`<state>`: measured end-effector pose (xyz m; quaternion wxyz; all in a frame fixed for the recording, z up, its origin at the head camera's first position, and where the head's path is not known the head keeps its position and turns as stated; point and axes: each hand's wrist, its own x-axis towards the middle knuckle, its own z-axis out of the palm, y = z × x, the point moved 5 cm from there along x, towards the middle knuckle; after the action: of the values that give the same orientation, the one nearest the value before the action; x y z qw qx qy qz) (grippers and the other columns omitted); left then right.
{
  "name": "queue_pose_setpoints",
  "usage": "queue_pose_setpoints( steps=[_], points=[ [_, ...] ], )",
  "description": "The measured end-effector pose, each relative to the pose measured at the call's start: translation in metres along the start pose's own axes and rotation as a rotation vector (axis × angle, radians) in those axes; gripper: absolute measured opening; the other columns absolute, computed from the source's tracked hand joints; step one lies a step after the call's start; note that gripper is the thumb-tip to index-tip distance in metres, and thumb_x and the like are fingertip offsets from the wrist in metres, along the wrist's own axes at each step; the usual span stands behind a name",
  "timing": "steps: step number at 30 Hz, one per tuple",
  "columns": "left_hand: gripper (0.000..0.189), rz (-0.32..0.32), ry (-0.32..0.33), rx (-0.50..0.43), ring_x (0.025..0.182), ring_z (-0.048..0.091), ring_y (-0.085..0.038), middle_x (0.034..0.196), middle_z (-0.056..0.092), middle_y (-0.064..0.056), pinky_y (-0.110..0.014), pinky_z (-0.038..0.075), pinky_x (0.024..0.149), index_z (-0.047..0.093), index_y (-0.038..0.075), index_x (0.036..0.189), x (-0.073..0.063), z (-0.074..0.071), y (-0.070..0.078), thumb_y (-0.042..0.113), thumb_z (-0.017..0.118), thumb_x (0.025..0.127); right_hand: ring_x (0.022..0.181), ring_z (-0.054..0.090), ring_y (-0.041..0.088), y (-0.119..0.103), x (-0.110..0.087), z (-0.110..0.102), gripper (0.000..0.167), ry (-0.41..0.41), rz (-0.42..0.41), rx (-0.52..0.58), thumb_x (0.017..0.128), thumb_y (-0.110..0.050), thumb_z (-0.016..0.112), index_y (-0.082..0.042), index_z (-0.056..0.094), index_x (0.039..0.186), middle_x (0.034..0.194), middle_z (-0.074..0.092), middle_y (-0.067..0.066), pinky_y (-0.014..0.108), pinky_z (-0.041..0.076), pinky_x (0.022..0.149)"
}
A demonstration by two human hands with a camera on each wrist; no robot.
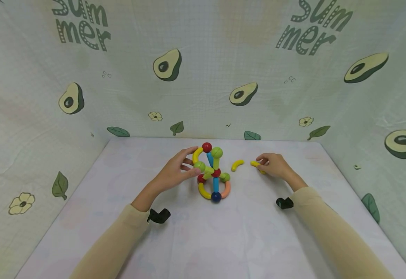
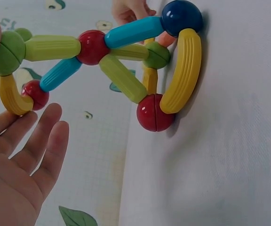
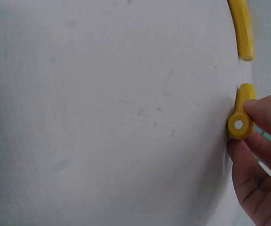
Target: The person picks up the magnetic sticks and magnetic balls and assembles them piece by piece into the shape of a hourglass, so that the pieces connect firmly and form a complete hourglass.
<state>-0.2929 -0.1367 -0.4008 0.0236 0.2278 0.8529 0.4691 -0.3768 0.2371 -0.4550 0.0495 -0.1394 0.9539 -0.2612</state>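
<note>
A magnetic stick-and-ball structure (image 1: pixel 216 173) stands on the table, built of coloured balls joined by straight and curved rods. My left hand (image 1: pixel 176 168) holds its upper left side. In the left wrist view the thumb touches a green ball (image 2: pixel 6 52), and fingertips meet a yellow curved rod (image 2: pixel 12 96) by a red ball (image 2: pixel 35 94). To the right, my right hand (image 1: pixel 275 166) pinches a loose yellow curved rod (image 3: pixel 241 113) between thumb and fingers, at the table surface. One round end with a pale dot faces the right wrist camera.
A second yellow curved rod (image 1: pixel 237 165) lies between the structure and my right hand. The pale table (image 1: pixel 203 240) meets a hanging cloth (image 1: pixel 203 77) with avocado prints at the back and sides. Each wrist carries a black camera mount (image 1: pixel 159 216).
</note>
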Motion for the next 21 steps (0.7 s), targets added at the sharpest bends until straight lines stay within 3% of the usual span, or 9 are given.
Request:
queue_pose_setpoints(
  steps=[7, 12, 15, 21],
  points=[
    [0.085, 0.012, -0.006, -0.001, 0.124, 0.063, -0.023, 0.165, 0.042, -0.007, -0.042, 0.058, 0.104, 0.036, 0.024, 0.166, -0.001, 0.0, 0.001, 0.045, 0.079, 0.096, 0.096, 0.065, 0.03, -0.007, -0.001, -0.001, 0.033, -0.025, -0.023, 0.002, 0.098, -0.012, 0.073, 0.0, 0.072, 0.129, 0.113, 0.071, 0.018, 0.037, 0.057, 0.078],
    [0.085, 0.006, -0.006, 0.002, 0.123, 0.063, -0.022, 0.164, 0.042, -0.005, -0.04, 0.058, 0.103, 0.036, 0.026, 0.165, 0.0, 0.0, -0.001, 0.047, 0.079, 0.096, 0.099, 0.068, 0.031, -0.017, 0.001, -0.007, 0.032, 0.018, -0.039, 0.01, 0.099, -0.013, 0.071, -0.003, 0.074, 0.129, 0.116, 0.072, 0.017, 0.043, 0.059, 0.084],
    [0.085, 0.006, -0.003, 0.004, 0.123, 0.063, -0.022, 0.164, 0.043, -0.005, -0.04, 0.058, 0.103, 0.036, 0.025, 0.165, 0.0, 0.0, -0.001, 0.047, 0.079, 0.095, 0.1, 0.07, 0.032, -0.031, 0.001, -0.013, 0.03, 0.048, -0.07, 0.034, 0.099, -0.012, 0.072, -0.004, 0.075, 0.128, 0.117, 0.073, 0.017, 0.045, 0.061, 0.086],
    [0.085, 0.011, 0.003, 0.004, 0.123, 0.062, -0.024, 0.164, 0.043, -0.007, -0.044, 0.058, 0.104, 0.036, 0.023, 0.165, 0.001, 0.0, 0.0, 0.044, 0.08, 0.096, 0.095, 0.073, 0.027, -0.075, -0.002, -0.029, 0.03, 0.08, -0.142, 0.105, 0.101, -0.012, 0.073, -0.006, 0.074, 0.13, 0.121, 0.073, 0.015, 0.04, 0.062, 0.08]
  ],
)
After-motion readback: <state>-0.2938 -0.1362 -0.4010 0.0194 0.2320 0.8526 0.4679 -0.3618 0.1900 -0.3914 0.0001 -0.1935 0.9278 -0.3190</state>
